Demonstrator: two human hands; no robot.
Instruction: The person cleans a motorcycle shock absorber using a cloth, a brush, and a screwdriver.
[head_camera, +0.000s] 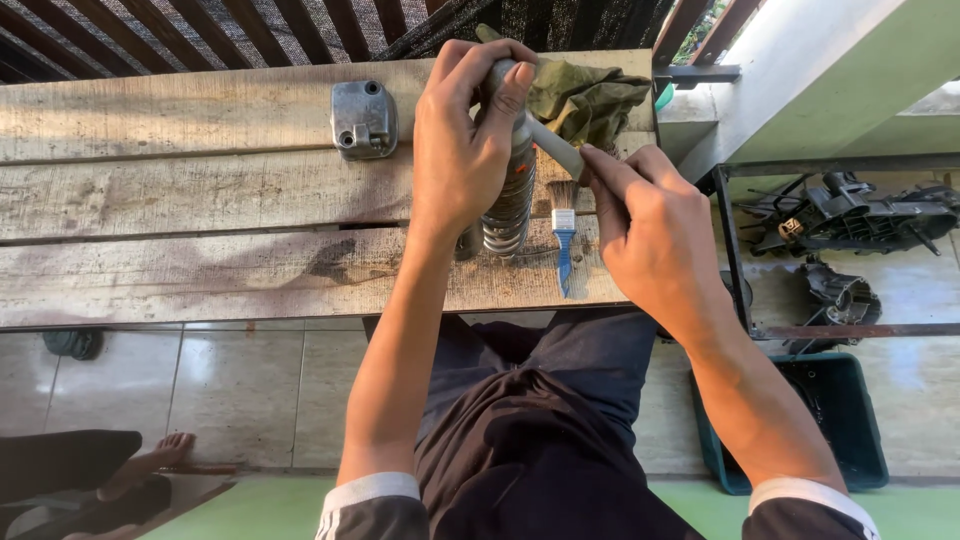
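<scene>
Weathered wooden planks form the surface (200, 190), where the left hand (462, 140) clamps its fingers (515, 85) around an upright, grey coiled spring shock (510, 195). The right hand (650, 225) pinches a pale rod (553, 147) against it, fingers closed, above a blue brush (564, 240).

Blue-handled brush (564, 250), olive-green rag (585, 95), silvery grey metal cover (363, 120), weathered pale wooden planks (200, 190), teal tray (850, 410)
</scene>
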